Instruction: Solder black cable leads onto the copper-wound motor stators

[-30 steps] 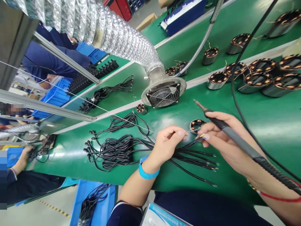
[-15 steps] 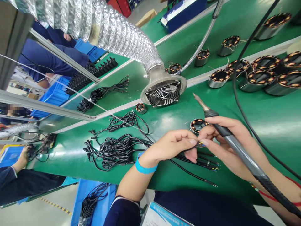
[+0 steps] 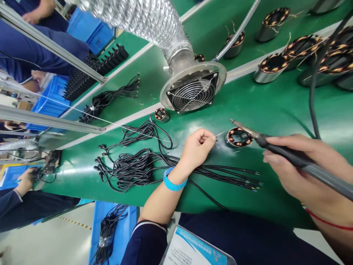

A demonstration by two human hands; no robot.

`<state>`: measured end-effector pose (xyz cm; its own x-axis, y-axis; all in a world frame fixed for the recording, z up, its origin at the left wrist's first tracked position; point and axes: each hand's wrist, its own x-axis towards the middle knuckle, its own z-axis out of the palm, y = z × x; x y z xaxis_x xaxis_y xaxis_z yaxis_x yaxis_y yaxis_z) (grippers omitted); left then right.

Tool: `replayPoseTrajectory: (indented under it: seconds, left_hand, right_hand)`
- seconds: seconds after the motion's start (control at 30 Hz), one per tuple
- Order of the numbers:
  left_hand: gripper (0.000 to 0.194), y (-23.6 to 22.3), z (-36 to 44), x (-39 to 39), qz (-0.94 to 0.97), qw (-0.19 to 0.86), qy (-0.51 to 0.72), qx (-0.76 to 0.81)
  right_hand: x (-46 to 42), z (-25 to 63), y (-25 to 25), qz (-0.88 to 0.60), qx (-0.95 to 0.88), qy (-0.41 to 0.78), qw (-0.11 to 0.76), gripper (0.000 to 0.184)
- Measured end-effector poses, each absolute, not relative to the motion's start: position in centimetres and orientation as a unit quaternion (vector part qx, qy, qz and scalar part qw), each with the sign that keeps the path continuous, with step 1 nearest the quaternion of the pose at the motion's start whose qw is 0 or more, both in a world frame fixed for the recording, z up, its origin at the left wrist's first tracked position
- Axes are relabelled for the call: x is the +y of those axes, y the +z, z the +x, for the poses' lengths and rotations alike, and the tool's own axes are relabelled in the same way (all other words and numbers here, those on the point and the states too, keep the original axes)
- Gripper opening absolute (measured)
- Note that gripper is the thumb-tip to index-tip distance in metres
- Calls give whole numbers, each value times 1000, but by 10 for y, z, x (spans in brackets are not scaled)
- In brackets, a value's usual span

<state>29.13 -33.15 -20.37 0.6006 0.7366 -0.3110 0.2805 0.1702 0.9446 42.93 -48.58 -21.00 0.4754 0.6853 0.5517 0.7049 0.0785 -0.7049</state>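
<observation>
My right hand (image 3: 300, 165) is closed around a soldering iron (image 3: 286, 152), its tip pointing left above a small copper-wound stator (image 3: 239, 137). Just left of that stator, my left hand (image 3: 197, 147) pinches a thin silvery wire (image 3: 219, 135) whose end pokes out past the fingertips. The stator stands upright on the green bench, with fine wire ends at its side. Below my left wrist lies a bundle of black cables (image 3: 135, 169), their stripped ends (image 3: 252, 184) reaching right.
A round fume extractor (image 3: 193, 92) on a foil duct (image 3: 154, 25) hangs over the bench. Several stators (image 3: 271, 66) stand at the right, and a small one (image 3: 161, 115) stands near the rail. A blue bin (image 3: 93, 228) holds cables below. A co-worker's hand (image 3: 26, 180) is at far left.
My left hand has let go of the black cable end and moved up left, now pinching thin wire. My right hand, with the soldering iron, has drawn away to the right.
</observation>
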Motion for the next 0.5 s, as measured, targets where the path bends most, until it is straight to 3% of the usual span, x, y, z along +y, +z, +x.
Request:
replayPoseTrajectory:
  seconds: [0.37, 0.5]
  left_hand:
    - [13, -207, 289, -334, 643, 635, 186, 386]
    - [14, -207, 290, -334, 646, 631, 183, 388]
  right_hand:
    - [-482, 426, -208, -661, -569, -15, 489, 8]
    - [-484, 425, -209, -655, -557, -4, 511, 7]
